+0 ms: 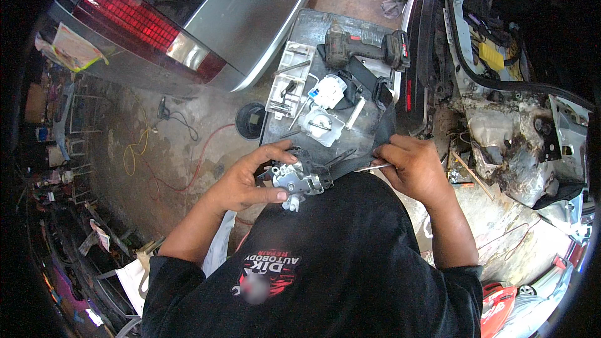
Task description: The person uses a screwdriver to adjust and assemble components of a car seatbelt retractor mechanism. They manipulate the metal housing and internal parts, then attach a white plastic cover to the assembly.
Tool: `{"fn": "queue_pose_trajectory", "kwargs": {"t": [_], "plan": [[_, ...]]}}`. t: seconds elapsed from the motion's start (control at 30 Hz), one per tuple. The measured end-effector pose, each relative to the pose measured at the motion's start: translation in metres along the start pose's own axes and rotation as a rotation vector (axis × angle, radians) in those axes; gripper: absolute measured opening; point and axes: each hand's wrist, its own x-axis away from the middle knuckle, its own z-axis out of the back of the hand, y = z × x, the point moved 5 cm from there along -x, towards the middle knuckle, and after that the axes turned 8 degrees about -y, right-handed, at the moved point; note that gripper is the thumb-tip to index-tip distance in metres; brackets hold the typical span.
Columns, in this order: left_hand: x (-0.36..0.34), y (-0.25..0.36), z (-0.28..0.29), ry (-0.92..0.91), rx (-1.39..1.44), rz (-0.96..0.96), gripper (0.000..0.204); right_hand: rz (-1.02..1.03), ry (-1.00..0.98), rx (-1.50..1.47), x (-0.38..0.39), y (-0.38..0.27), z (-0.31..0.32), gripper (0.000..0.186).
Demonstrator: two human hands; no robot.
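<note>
My left hand (253,178) grips a seat belt retractor (295,179), a metal frame with white plastic parts and a black side. Thumb and fingers clasp it from the left, just above my lap. Black seat belt webbing (350,166) runs from the retractor toward my right hand (410,166). That hand is closed, its fingers pinched at the webbing. A thin metal piece (375,167) sticks out from its fingertips; its kind is not clear. More webbing (386,126) lies on the work surface (294,134) beyond, with a black buckle part (380,92) on it.
A cordless drill (360,47) lies across the surface's far part. A white parts tray (289,78) and white plastic covers (322,122) lie nearer. Silver car bodywork with a red tail light (134,19) stands left; an opened, stripped car body (501,131) stands right. A red hose (200,156) crosses the floor.
</note>
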Motion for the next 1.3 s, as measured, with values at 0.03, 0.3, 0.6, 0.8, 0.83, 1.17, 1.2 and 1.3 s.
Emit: {"fn": "queue_pose_trajectory", "kwargs": {"t": [0.03, 0.3, 0.6, 0.8, 0.83, 1.17, 1.2, 1.3], "plan": [[0.001, -0.001, 0.000, 0.003, -0.001, 0.005, 0.067, -0.007, -0.013, -0.001, 0.000, 0.000, -0.002, 0.020], [0.000, 0.000, -0.002, -0.008, -0.032, 0.020, 0.075, -0.195, 0.126, -0.562, -0.006, 0.021, -0.010, 0.023], [-0.005, -0.003, 0.004, -0.119, -0.159, 0.012, 0.079, -0.409, -0.004, -1.707, -0.059, 0.022, -0.010, 0.043], [-0.009, -0.007, 0.007, -0.122, -0.062, -0.030, 0.085, -0.376, -0.139, -1.778, -0.063, -0.001, -0.017, 0.043], [-0.010, -0.007, 0.007, -0.122, -0.033, -0.039, 0.086, -0.383, -0.151, -1.770, -0.062, -0.004, -0.017, 0.040], [-0.021, -0.022, 0.013, -0.086, 0.079, -0.057, 0.086, -0.523, -0.234, -1.209, -0.062, -0.038, -0.010, 0.020], [-0.021, -0.022, 0.013, -0.084, 0.082, -0.057, 0.085, -0.548, -0.284, -1.135, -0.061, -0.039, -0.008, 0.018], [-0.024, -0.022, 0.013, -0.076, 0.093, -0.054, 0.084, -0.492, -0.102, -1.229, -0.061, -0.042, -0.015, 0.014]]}}
